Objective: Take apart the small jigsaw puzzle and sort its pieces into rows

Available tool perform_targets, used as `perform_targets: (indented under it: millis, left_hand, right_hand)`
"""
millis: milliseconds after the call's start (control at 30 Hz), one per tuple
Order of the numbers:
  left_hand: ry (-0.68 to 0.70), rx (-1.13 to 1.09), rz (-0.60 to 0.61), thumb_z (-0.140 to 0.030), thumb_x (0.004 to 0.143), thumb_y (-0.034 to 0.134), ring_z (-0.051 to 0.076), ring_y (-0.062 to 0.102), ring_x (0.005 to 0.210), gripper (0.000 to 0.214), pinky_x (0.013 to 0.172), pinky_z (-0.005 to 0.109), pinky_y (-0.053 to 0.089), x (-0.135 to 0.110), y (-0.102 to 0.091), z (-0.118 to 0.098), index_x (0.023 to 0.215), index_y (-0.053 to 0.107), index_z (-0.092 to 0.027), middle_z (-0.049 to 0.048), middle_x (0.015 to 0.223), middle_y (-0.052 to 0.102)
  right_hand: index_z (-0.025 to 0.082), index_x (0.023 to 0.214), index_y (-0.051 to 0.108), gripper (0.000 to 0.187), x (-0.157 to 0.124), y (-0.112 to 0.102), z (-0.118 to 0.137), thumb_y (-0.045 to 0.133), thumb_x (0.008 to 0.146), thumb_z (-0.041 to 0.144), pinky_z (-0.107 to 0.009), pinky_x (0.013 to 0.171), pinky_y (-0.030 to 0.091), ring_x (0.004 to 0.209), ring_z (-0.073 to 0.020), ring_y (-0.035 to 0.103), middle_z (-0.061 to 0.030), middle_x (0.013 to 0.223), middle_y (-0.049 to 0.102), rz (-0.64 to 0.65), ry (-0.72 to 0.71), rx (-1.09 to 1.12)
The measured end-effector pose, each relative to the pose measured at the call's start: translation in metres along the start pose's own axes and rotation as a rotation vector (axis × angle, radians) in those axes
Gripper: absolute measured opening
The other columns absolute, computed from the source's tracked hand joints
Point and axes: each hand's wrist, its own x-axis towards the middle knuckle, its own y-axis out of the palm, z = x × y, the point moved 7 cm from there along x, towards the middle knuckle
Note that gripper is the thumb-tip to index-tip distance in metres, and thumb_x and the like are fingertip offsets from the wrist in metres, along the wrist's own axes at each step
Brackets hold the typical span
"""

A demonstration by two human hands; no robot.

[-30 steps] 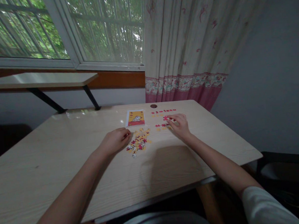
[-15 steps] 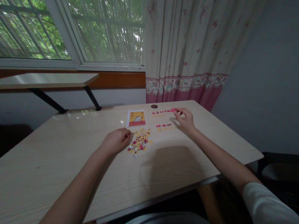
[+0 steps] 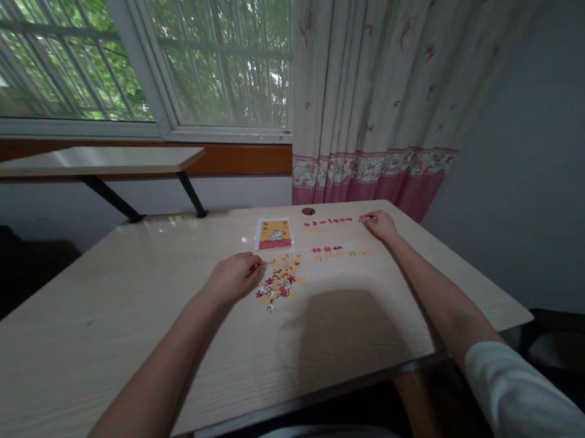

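At the right end of a row of red jigsaw pieces [image 3: 329, 222], my right hand [image 3: 382, 225] pinches a red puzzle piece [image 3: 362, 217] close to the tabletop. My left hand [image 3: 234, 276] rests at the left side of a loose pile of mixed jigsaw pieces [image 3: 279, 283]. Its fingers are curled in, and what they hold, if anything, is hidden. Below the red row lie some yellow pieces [image 3: 316, 230]. Nearer to me is a shorter red row [image 3: 326, 248] with a line of yellow pieces [image 3: 335, 255] under it.
A picture card [image 3: 274, 235] with a white animal on yellow and red lies behind the pile. The wooden table [image 3: 130, 337] has a round cable hole [image 3: 308, 211] at its back edge. A raised shelf [image 3: 93, 161] stands at the back left, and a curtain [image 3: 358, 94] hangs behind.
My right hand has moved right along the red row, past the pieces it was over. My left hand stays curled by the pile. The view has shifted slightly.
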Motion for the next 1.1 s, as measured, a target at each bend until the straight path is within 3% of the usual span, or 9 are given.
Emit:
perform_targets:
  millis: [233, 333, 467, 1100]
  left_hand:
    - [0.011, 0.002, 0.01, -0.038, 0.088, 0.034, 0.016, 0.055, 0.067, 0.035, 0.058, 0.026, 0.037, -0.001, -0.001, -0.001, 0.079, 0.062, -0.019, 0.0062, 0.079, 0.063]
    - [0.009, 0.01, 0.008, -0.038, 0.088, 0.035, 0.016, 0.055, 0.067, 0.035, 0.057, 0.025, 0.036, -0.001, -0.002, -0.001, 0.079, 0.062, -0.018, 0.0066, 0.08, 0.063]
    - [0.006, -0.004, 0.0, -0.037, 0.087, 0.036, 0.017, 0.056, 0.069, 0.034, 0.057, 0.026, 0.036, 0.0, 0.0, 0.0, 0.079, 0.063, -0.018, 0.0073, 0.08, 0.063]
    - [0.02, 0.002, 0.036, -0.037, 0.087, 0.035, 0.016, 0.054, 0.067, 0.034, 0.056, 0.025, 0.035, 0.001, -0.001, -0.004, 0.078, 0.062, -0.018, 0.0066, 0.079, 0.063]
  right_hand:
    - [0.019, 0.104, 0.067, 0.034, 0.003, 0.017, -0.002, 0.05, 0.081, 0.038, -0.031, 0.079, 0.043, 0.094, -0.0221, 0.058, -0.0097, 0.102, 0.066, 0.086, 0.04, -0.044]
    - [0.017, 0.114, 0.062, 0.037, -0.001, 0.016, 0.003, 0.048, 0.083, 0.031, -0.032, 0.085, 0.041, 0.1, -0.0222, 0.055, -0.0109, 0.109, 0.064, 0.078, 0.018, -0.069]
    - [0.019, 0.105, 0.066, 0.031, -0.007, 0.013, 0.013, 0.044, 0.084, 0.026, -0.034, 0.089, 0.037, 0.101, -0.0224, 0.053, -0.0092, 0.108, 0.064, 0.099, -0.045, -0.097]
    - [0.026, 0.115, 0.062, 0.037, -0.009, 0.013, 0.023, 0.039, 0.086, 0.02, -0.037, 0.084, 0.039, 0.1, -0.0251, 0.051, -0.0091, 0.112, 0.061, 0.145, -0.097, -0.142]
